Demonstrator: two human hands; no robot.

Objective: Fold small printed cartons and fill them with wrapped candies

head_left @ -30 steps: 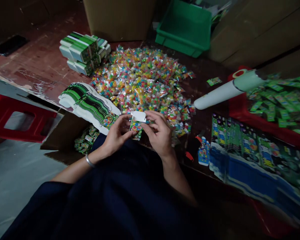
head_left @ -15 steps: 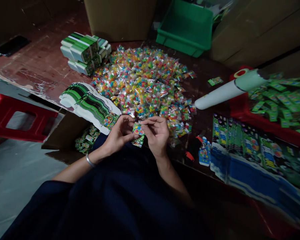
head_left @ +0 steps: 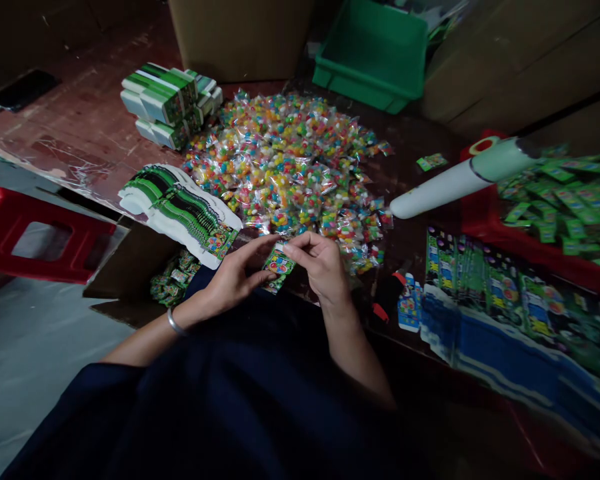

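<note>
**Left fingers had straightened and the right hand had shifted outward since half a second before!**

Down at the bench edge, the small green box sat between both hands, tilted, in front of the candy bags. And look at that grip: the left hand was partly open, fingers long, thumb against the box's near side. Over on the right, thumb and fingertips were drawn into a tight pinch at the top edge! Flat cartons fanned out just left, above an open cardboard box, while a green tray stood behind the heap.
</note>
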